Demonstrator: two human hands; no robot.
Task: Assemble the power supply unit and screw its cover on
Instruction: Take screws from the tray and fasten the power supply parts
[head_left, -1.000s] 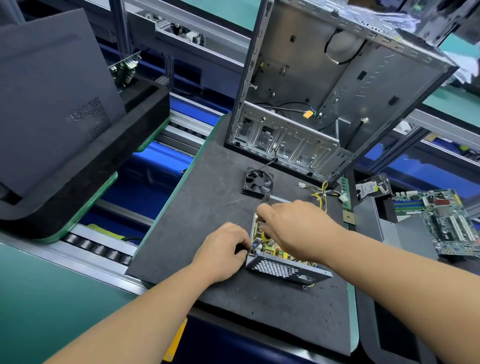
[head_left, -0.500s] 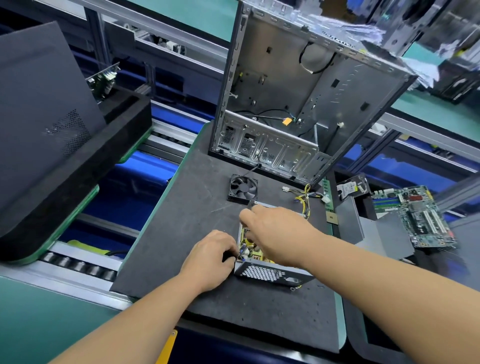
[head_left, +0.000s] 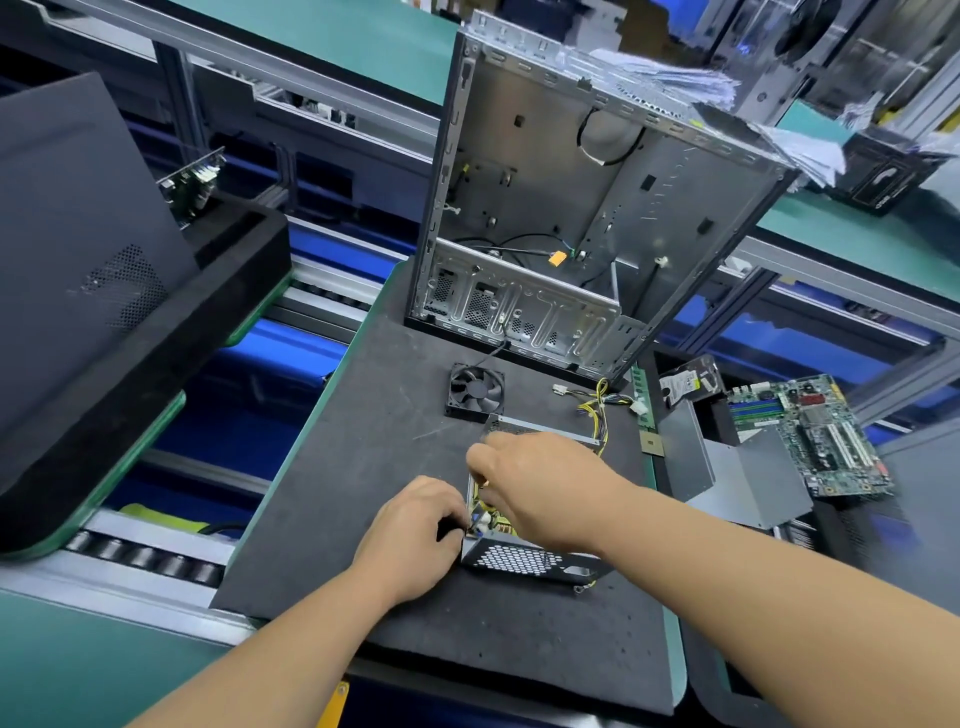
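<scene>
One power supply unit (head_left: 524, 556) lay open-topped on the dark foam mat (head_left: 395, 431) of the desk, near the mat's front half. Its perforated front wall faced the camera, and its internal board with yellow components was visible between the two hands.

The left hand (head_left: 410, 535) rested against the unit's left front corner, fingers curled inward at the wall edge. Whether they pinched a part could not be told. The right hand (head_left: 540, 488) reached over the open top, fingers curled downward into the interior; what they held, if anything, was hidden.

One bundle of yellow and black cables (head_left: 602, 410) ran from the unit's far side and ended in white connectors. One black cooling fan (head_left: 475, 391) lay flat just beyond the unit, wired to one upright, open computer chassis (head_left: 566, 208) that stood at the mat's far end.

To the right of the mat lay one green motherboard (head_left: 810, 436), one hard drive (head_left: 691, 384) with a white label whose writing was too small to read, and one grey metal cover (head_left: 748, 473). One green memory stick (head_left: 644, 410) lay along the mat's right edge.

At left, one dark side panel (head_left: 67, 218) with a perforated vent patch leaned in a black foam tray (head_left: 156, 332). One small green circuit card (head_left: 192, 179) stood behind it.

No brand marking was legible on any item.
</scene>
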